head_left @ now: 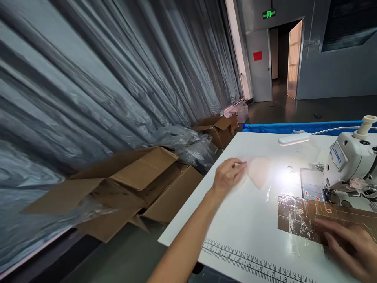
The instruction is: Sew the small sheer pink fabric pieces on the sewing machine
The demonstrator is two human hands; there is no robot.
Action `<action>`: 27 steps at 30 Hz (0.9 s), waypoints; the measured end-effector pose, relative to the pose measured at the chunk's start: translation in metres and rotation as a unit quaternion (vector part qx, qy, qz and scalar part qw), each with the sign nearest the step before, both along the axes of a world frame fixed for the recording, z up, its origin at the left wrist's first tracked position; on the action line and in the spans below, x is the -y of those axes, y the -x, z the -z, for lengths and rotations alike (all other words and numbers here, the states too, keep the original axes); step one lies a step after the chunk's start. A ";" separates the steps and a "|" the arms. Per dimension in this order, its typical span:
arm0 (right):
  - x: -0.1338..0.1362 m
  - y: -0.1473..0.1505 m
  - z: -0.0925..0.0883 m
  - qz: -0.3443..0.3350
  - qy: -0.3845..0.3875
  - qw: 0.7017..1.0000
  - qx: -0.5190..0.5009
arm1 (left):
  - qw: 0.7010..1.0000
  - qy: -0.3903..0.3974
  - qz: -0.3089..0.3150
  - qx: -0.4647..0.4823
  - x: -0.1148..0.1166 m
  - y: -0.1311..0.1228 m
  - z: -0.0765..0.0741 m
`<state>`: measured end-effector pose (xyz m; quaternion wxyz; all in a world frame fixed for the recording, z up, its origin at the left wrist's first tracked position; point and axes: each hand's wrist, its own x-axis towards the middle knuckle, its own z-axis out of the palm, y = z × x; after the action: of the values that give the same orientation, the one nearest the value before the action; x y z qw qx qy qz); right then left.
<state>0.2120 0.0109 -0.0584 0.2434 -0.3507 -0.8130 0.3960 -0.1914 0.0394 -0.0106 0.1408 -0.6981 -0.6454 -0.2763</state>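
My left hand [228,175] is stretched out over the white table [235,220], its fingers pinching the edge of a pale pink fabric piece [259,173] that looks blurred. My right hand [350,245] lies at the lower right with its fingers spread flat on a brown cardboard sheet [297,218] taped to the table. The cardboard reaches up to the needle area of a white sewing machine [350,161].
A white lamp on a flexible arm [294,138] shines on the table. A printed ruler [244,261] runs along the near edge. Open cardboard boxes [132,188] and plastic bags [188,147] sit on the floor left, beside plastic sheeting [103,78]. A doorway [285,59] lies far back.
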 end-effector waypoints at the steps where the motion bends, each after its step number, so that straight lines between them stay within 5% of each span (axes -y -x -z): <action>1: -0.002 0.003 -0.005 -0.001 0.096 0.995 0.009 | 0.999 0.007 0.038 -0.018 0.002 -0.013 0.000; 4: -0.004 0.012 -0.021 0.006 0.366 0.930 -0.043 | 0.966 0.018 0.230 -0.120 0.011 -0.063 0.003; 8: -0.006 0.022 -0.030 0.028 0.495 0.857 -0.138 | 0.900 -0.011 0.386 -0.200 0.033 -0.129 0.008; 11: -0.010 0.027 -0.033 0.034 0.499 0.853 -0.147 | 0.877 -0.027 0.448 -0.173 0.050 -0.161 0.007; 14: -0.014 0.032 -0.038 0.086 0.436 0.891 -0.095 | 0.872 -0.036 0.483 -0.076 0.055 -0.175 -0.001; 17: -0.010 0.038 -0.046 0.001 0.391 0.917 -0.084 | 0.884 0.024 0.466 0.012 0.045 -0.179 -0.012; 21: 0.005 0.031 -0.056 -0.108 0.423 0.897 -0.071 | 0.853 0.163 0.493 0.054 0.028 -0.184 -0.018; 24: 0.009 0.008 -0.062 -0.129 0.441 0.888 -0.033 | 0.824 0.234 0.512 0.059 0.024 -0.187 -0.018; 27: -0.003 -0.019 -0.065 -0.105 0.450 0.887 -0.018 | 0.831 0.234 0.495 0.094 0.023 -0.183 -0.016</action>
<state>0.2307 0.0140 0.0065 0.0314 -0.3279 -0.5752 0.7488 -0.0084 0.0160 0.0055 -0.2433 -0.9071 -0.2686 -0.2142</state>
